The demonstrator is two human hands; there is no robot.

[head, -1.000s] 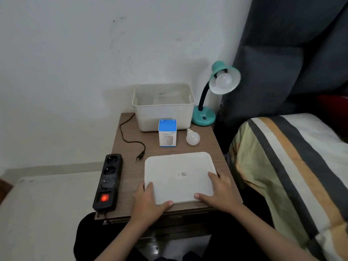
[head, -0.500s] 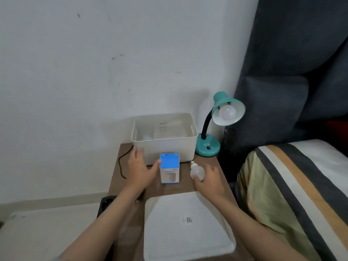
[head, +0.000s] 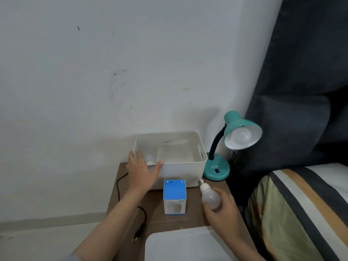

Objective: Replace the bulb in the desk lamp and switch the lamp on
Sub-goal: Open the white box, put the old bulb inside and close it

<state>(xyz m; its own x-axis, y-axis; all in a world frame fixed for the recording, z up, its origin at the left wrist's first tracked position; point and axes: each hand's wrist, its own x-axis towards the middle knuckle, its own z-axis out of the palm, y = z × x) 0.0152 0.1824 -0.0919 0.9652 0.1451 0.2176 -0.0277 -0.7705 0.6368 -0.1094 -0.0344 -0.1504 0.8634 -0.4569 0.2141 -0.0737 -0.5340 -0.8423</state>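
Currently the white bin (head: pixel 180 166) on the table (head: pixel 156 221) holds one bulb (head: pixel 149 158) in its left corner beside a pale flat sheet. Blue box (head: pixel 175 196) stands upright before it, contents unclear. Left hand (head: pixel 142 170) spread, fingers over the bin's front-left rim. Right hand (head: pixel 222 210) wrapped around a loose bulb (head: pixel 209 197), base toward the lamp (head: pixel 237 136), which has a bulb fitted.

A white open plastic storage bin (head: pixel 180 167) sits at the back of the brown wooden bedside table (head: pixel 156 219), a flat white plastic lid (head: pixel 188 245) lies on its near edge, a striped bedcover (head: pixel 301 208) is at right, and a dark grey curtain (head: pixel 305 72) hangs behind it
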